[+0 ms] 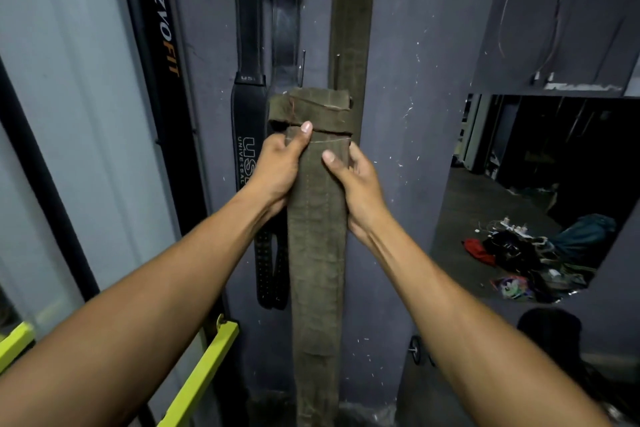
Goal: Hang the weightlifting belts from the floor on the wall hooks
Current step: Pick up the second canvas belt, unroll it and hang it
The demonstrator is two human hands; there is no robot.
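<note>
at the far left a black upright (157, 28) carries the lettering "prozvofit", with yellow-green bars (199, 374) low beside it. next, a black leather belt (247, 121) marked "usi universal" hangs flat on the grey wall (415, 149), with a second dark belt (284, 28) just beside it. the left hand (280, 166) clasps the left edge of an olive canvas belt (317, 270), thumb pressed on its front just below the folded top end. this belt is worn, faded and stitched in long lines, its top doubled over with a strap band across; it hangs straight down between the forearms toward the floor, in front of the wall. the right hand (356, 180) grips its right edge at nearly the same height, thumb on the front. above, another olive belt (349, 21) hangs on the wall. at the right an opening shows clutter (519, 253) on a dark floor.
</note>
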